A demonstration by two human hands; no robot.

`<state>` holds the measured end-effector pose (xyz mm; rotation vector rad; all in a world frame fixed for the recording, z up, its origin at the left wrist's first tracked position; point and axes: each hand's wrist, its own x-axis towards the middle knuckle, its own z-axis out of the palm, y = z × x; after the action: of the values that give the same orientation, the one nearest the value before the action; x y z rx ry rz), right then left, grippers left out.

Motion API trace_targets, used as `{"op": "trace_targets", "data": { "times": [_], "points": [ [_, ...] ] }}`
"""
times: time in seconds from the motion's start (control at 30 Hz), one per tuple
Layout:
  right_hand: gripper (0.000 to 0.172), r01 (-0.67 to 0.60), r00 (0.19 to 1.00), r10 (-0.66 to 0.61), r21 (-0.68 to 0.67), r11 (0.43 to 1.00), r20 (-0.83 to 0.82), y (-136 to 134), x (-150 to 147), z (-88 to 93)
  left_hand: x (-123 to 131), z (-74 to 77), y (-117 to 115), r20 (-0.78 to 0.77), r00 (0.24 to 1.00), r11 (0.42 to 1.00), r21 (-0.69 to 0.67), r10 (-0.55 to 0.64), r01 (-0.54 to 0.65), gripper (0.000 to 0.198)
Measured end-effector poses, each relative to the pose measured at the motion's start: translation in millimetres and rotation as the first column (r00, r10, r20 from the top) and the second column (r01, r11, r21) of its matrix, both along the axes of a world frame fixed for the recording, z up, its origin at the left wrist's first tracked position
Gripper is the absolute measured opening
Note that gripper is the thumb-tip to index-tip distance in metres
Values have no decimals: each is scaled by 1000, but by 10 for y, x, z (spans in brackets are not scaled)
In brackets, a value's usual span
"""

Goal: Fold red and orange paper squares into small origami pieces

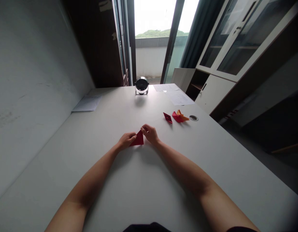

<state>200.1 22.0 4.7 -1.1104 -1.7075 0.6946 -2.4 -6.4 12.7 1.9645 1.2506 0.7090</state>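
Note:
A red sheet of folded paper (139,140), showing as a triangle, is between my hands over the middle of the white table. My left hand (127,140) is closed on its left side, the thumb lying over the paper. At the upper corner, the fingertips of my right hand (150,132) pinch the paper. Parts of its edges are hidden under my fingers. Off to the right lie folded paper pieces: a small dark red one (168,118), and a red one (177,117) touching an orange one (184,116).
The white table (110,199) meets a wall on the left. A round black device on a stand (141,85) is at the far edge. Paper sheets lie at the far left (87,103) and far right (180,98). A cable hole (193,118) sits near the right edge.

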Motion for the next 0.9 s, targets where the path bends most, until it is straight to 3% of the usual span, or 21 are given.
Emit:
{"op": "trace_targets", "data": {
  "times": [0.3,0.73,0.9],
  "points": [
    [28,70,997,-70,-10,997,-32,11,34,11,19,0,-6,42,997,998,14,67,-67,34],
    [22,-122,992,123,-43,992,26,-16,-9,21,-7,-45,19,124,979,985,38,161,-167,36],
    [20,-131,990,135,-88,987,34,-9,-21,9,-27,-58,34,136,971,978,41,199,-206,36]
  ]
}}
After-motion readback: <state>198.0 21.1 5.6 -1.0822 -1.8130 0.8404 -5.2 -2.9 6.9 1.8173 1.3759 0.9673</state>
